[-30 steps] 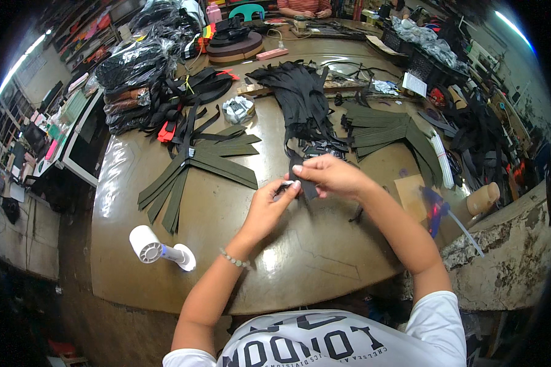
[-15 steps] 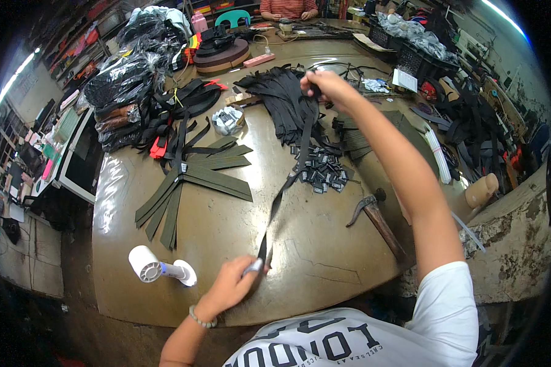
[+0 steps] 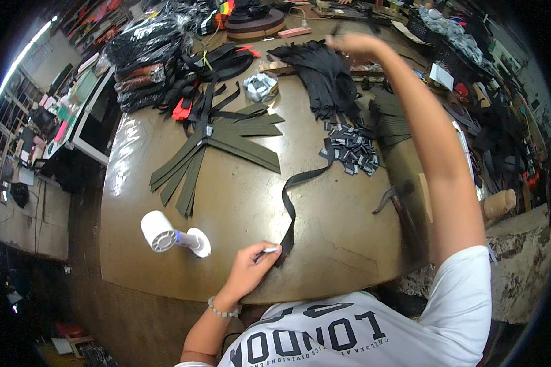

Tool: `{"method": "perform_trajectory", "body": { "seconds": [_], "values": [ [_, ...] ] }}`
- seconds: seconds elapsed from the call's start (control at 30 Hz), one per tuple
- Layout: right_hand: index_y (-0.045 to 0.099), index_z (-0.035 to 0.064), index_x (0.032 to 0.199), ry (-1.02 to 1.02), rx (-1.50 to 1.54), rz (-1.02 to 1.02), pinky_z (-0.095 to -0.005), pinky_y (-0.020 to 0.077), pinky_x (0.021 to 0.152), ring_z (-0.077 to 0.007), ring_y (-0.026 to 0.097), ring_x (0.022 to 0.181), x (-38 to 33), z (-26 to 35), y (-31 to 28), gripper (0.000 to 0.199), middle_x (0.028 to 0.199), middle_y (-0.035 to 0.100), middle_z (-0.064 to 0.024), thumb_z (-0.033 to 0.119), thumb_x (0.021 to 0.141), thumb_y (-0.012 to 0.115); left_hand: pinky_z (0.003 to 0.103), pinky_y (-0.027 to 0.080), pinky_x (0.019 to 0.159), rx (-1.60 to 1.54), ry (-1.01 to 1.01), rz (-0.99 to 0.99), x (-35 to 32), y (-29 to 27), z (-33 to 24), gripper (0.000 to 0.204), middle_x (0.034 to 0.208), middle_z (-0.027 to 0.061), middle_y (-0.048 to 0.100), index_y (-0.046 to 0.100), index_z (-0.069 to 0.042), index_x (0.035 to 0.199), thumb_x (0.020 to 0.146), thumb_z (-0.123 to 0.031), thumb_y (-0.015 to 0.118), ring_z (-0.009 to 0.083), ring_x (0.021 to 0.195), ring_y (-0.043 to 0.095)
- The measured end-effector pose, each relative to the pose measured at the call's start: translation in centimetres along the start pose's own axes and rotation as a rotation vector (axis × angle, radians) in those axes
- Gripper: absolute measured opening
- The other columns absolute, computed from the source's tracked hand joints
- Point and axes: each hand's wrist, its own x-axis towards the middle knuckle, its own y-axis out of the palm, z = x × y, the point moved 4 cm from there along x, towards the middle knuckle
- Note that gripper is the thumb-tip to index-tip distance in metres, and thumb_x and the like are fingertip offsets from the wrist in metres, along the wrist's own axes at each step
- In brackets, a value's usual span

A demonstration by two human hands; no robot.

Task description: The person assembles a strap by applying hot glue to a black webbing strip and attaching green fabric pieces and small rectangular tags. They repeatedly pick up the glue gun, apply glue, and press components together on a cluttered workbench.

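Near the front edge, my left hand (image 3: 256,264) is closed on the end of a black webbing strap (image 3: 292,211); a small pale object (image 3: 267,250) also shows at its fingertips, too small to name. The strap lies in a loose curve up to small black buckle-like pieces (image 3: 354,148) heaped on the table. My right hand (image 3: 358,48) is stretched far forward beside the bundle of black straps (image 3: 324,76). Motion smears its fingers, and a dark blur shows just beyond them, so what it holds cannot be told.
Olive-green straps (image 3: 239,144) lie fanned out left of centre, near a clear bag of pale pieces (image 3: 260,87). A small white fan (image 3: 171,233) stands at front left, and a hammer (image 3: 404,214) lies at right. Plastic-wrapped bundles (image 3: 150,61) are stacked at far left.
My right hand has moved farther forward and no longer holds up the strap, which now lies slack on the table. My left hand stays near the front edge. The view has shifted.
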Motion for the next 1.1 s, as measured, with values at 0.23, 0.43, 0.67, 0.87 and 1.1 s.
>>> {"method": "perform_trajectory", "body": {
  "seconds": [0.23,0.43,0.67,0.87,1.1],
  "values": [
    [0.065,0.0047,0.101,-0.291,0.679,0.854,-0.0248,0.0466,0.052,-0.0106,0.058,0.059,-28.7,3.8,15.6,0.056,0.074,0.065,-0.0039,0.056,0.100,0.042,0.022,0.032,0.053,-0.565,-0.044,-0.083,0.1,1.0,-3.2,0.017,0.069,-0.0074,0.050,0.066,-0.001,0.084,0.092,-0.015,0.068,0.0040,0.061,0.041],
    [0.064,0.0057,0.116,-0.006,1.595,0.782,-0.0143,0.0355,0.042,-0.0010,0.047,0.052,-29.5,3.4,20.0,0.031,0.090,0.065,0.0022,0.029,0.097,0.063,0.026,0.034,0.052,0.127,0.391,-0.147,-2.0,2.3,-5.7,0.017,0.062,0.0026,0.049,0.062,0.000,0.078,0.088,-0.010,0.071,0.0089,0.057,0.043],
    [0.065,0.0007,0.107,-0.228,1.215,0.467,-0.0153,0.0511,0.060,-0.0008,0.058,0.066,-18.9,2.2,15.3,0.020,0.086,0.063,0.0016,0.014,0.093,0.067,0.033,0.044,0.056,0.338,0.285,0.049,-5.7,3.5,-1.4,0.015,0.072,0.0100,0.059,0.067,-0.002,0.079,0.083,-0.014,0.075,0.0251,0.057,0.055],
    [0.071,0.0031,0.094,-0.511,0.256,-0.261,-0.0379,0.0507,0.072,-0.0234,0.064,0.072,-14.6,3.0,22.3,0.032,0.081,0.067,-0.0097,0.033,0.085,0.073,0.034,0.044,0.053,0.694,0.462,-0.110,-5.9,4.3,0.3,0.023,0.067,0.0052,0.051,0.071,-0.012,0.089,0.077,-0.030,0.080,0.0250,0.058,0.057],
    [0.054,0.0017,0.130,-0.346,0.569,-0.275,-0.0346,0.0514,0.078,-0.0235,0.065,0.087,-21.0,2.3,20.0,0.057,0.106,0.066,-0.0133,0.035,0.087,0.071,0.030,0.040,0.052,0.812,0.665,-0.047,-6.5,4.2,0.7,0.038,0.068,0.0007,0.045,0.071,-0.017,0.110,0.077,-0.036,0.078,0.0161,0.057,0.050]
  ]
}}
